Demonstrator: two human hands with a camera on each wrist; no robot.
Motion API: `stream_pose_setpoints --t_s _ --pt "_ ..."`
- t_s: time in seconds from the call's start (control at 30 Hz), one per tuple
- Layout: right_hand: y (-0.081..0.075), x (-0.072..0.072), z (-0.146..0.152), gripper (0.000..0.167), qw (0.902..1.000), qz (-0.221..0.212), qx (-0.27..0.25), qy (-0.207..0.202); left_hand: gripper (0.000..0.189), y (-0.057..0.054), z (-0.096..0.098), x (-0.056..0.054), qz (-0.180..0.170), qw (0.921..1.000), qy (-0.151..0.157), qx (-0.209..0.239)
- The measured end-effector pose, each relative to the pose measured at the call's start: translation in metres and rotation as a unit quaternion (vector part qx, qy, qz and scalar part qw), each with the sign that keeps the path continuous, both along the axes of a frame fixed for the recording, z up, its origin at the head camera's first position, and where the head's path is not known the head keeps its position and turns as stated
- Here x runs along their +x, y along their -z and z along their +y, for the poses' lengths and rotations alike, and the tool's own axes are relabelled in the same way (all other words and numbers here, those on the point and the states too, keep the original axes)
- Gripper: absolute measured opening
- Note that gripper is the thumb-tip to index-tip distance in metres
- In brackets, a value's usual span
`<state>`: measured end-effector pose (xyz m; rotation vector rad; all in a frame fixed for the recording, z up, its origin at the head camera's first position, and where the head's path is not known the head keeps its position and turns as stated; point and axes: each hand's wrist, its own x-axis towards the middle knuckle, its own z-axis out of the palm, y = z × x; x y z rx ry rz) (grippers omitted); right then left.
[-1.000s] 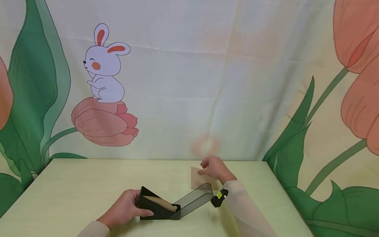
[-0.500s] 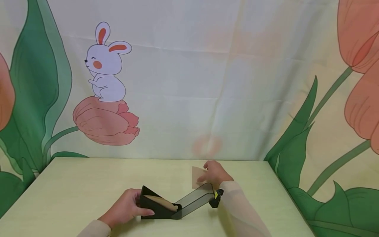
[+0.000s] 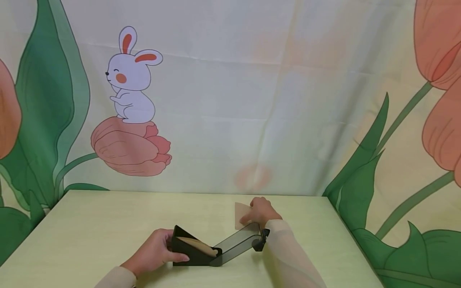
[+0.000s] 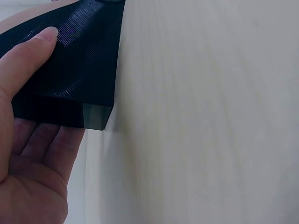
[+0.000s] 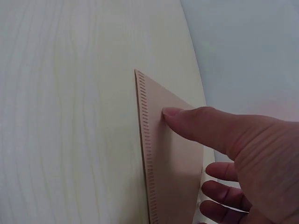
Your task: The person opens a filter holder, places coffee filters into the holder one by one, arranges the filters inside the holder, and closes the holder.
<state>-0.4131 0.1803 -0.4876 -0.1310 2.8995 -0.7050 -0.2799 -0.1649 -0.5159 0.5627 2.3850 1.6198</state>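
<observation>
My left hand [image 3: 155, 250] grips the rear end of a black box [image 3: 192, 254], thumb on its near side and fingers beneath or behind it. Brown paper coffee filters [image 3: 197, 245] stand inside. A clear smoky lid [image 3: 235, 244] hangs open toward the right. In the left wrist view the thumb lies on the box's ribbed black face [image 4: 79, 60]. Beyond the lid, my right hand [image 3: 264, 210] is over a single coffee filter [image 3: 240, 216] on the table. In the right wrist view its thumb touches the filter [image 5: 177, 158] near the crimped edge; the other visible fingers are bent beside the opposite edge.
A pale wood-grain table [image 3: 108, 224] bears everything. Its back edge meets a hanging cloth [image 3: 216, 120] printed with a rabbit and tulips. A small black wrist camera [image 3: 261, 242] on the right wrist sits beside the lid's free end.
My right hand has come down from above the single filter, drawing slightly nearer, and its thumb now touches it. The left hand still grips the box in the same pose.
</observation>
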Motion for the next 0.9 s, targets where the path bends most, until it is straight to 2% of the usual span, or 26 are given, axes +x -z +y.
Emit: stream_pose_setpoints --t_s 0.1,0.27,0.37,0.5,0.73,0.9 --pt "0.0 0.0 0.0 0.047 1.0 -0.002 0.0 0.004 0.046 -0.001 0.0 0.0 0.001 1.0 -0.001 -0.002" --pt "-0.001 0.001 0.0 0.055 0.9985 -0.032 -0.035 0.026 0.046 -0.001 0.001 0.0 -0.001 1.0 0.0 0.001" --pt "-0.001 0.001 0.0 0.052 0.9983 -0.038 -0.038 0.024 0.045 0.0 0.001 0.0 0.0 1.0 0.001 0.0" --pt "0.001 0.0 0.0 0.045 0.999 -0.028 -0.028 0.019 0.044 0.001 0.002 0.0 0.002 1.0 0.001 -0.001" --pt "0.007 -0.002 0.002 0.066 0.9967 -0.021 -0.074 0.027 0.047 0.001 0.001 0.0 -0.005 1.0 -0.001 -0.002" --pt "0.008 -0.007 0.006 0.062 0.998 0.007 -0.062 0.01 0.048 0.001 0.0 -0.001 -0.005 1.0 0.0 0.005"
